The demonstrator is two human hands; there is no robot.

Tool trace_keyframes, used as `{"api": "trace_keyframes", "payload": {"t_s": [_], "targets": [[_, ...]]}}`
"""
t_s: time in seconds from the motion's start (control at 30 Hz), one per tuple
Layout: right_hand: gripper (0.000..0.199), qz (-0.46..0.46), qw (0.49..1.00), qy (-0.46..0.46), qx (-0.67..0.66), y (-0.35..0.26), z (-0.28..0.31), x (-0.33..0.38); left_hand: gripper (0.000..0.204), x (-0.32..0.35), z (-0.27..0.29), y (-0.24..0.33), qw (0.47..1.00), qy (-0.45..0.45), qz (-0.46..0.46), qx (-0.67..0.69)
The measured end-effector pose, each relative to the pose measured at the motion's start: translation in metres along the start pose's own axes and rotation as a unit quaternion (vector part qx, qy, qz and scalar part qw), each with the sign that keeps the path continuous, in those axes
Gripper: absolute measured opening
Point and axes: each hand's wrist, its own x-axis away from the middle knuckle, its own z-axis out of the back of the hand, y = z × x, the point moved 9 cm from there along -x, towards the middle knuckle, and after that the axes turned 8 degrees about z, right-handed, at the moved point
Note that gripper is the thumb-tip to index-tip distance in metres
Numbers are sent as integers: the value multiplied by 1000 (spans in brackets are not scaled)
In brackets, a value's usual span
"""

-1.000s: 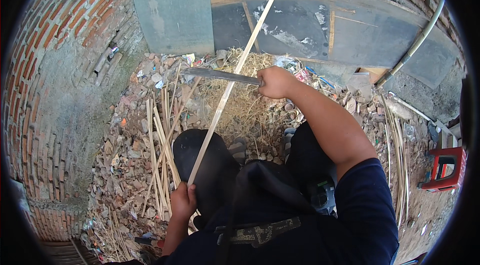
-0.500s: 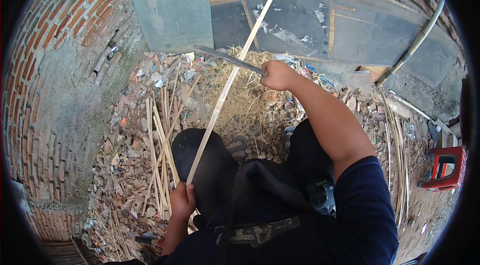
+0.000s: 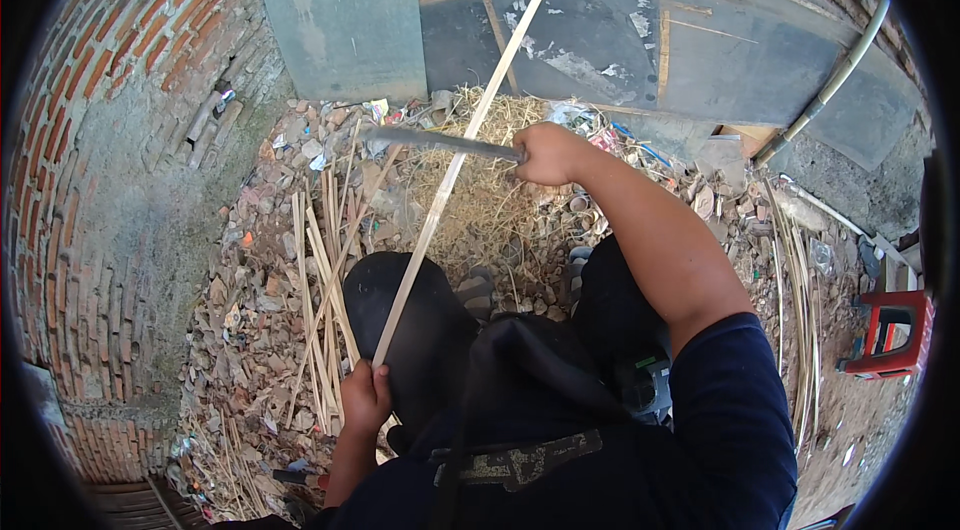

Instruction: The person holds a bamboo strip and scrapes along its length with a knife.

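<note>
My left hand (image 3: 366, 398) is closed around the near end of a long pale bamboo strip (image 3: 428, 230), beside my left knee. The strip slants up and away to the right, its far end in front of the leaning boards. My right hand (image 3: 549, 154), arm stretched forward, grips a machete (image 3: 432, 140); its handle is mostly hidden in the fist. The long dark blade points left and crosses the strip past its middle, somewhat blurred. Whether the edge touches the strip, I cannot tell. Below them lies a heap of fine straw-coloured shavings (image 3: 480, 200).
Several split strips (image 3: 325, 295) lie on the rubble to my left, and a bundle of long thin ones (image 3: 797, 320) on the right. A red plastic stool (image 3: 893, 335) stands at far right. Brick wall (image 3: 90, 260) on the left; grey boards (image 3: 335, 20) lean ahead.
The machete's tip has swung down toward me and slightly left, so the blade lies flatter across the strip. My right hand shifted a little left; the left hand keeps its hold.
</note>
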Motion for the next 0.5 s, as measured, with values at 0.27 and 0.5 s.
{"api": "trace_keyframes", "payload": {"t_s": [0.27, 0.5], "targets": [[34, -17, 997, 46, -55, 15, 4, 7, 33, -1, 6, 6, 999, -32, 14, -33], [29, 62, 996, -3, 65, -46, 0, 18, 35, -2, 3, 1, 999, -29, 19, -25]]}}
